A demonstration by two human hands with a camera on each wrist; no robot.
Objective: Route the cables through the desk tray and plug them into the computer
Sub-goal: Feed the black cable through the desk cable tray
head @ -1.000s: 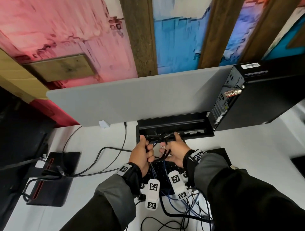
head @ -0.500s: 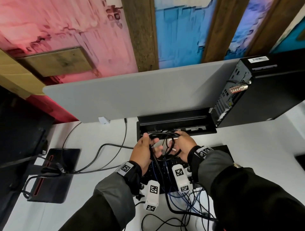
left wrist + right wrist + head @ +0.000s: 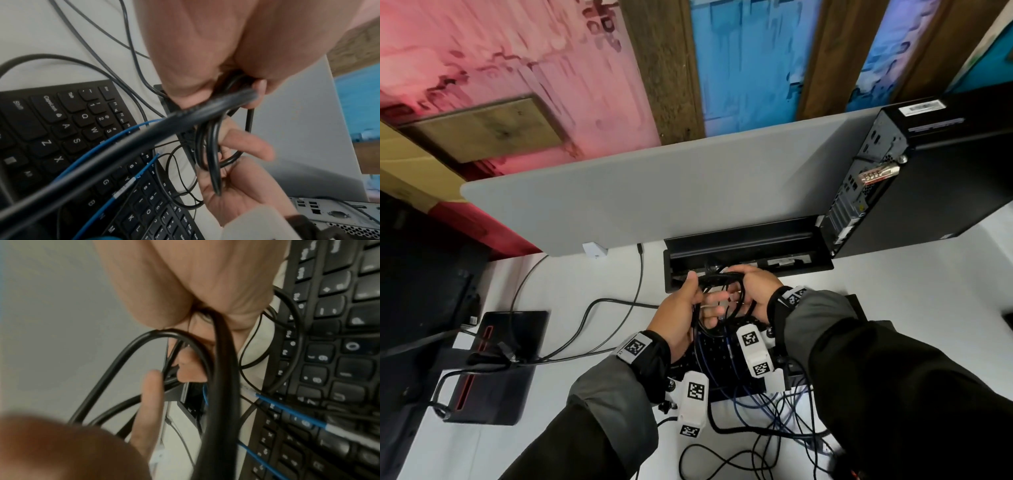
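Observation:
Both hands hold one bundle of black cables (image 3: 722,279) just in front of the open black desk tray (image 3: 746,240). My left hand (image 3: 681,308) grips the bundle (image 3: 207,112) from the left, thumb up. My right hand (image 3: 753,291) curls round the looped black cables (image 3: 224,363) from the right. Thin blue cables (image 3: 703,353) hang down from the bundle over the keyboard (image 3: 61,129). The black computer tower (image 3: 914,178) lies at the right end of the tray, its rear ports (image 3: 859,192) facing me.
A grey divider panel (image 3: 671,192) stands behind the tray. A monitor base (image 3: 496,363) with its cables sits at the left on the white desk (image 3: 585,281). Loose black and blue cables (image 3: 774,428) tangle near the desk's front edge.
The bundle has been lifted up and towards the tray opening, and a loop of black cable has opened between the hands. The hands sit a little further apart than before.

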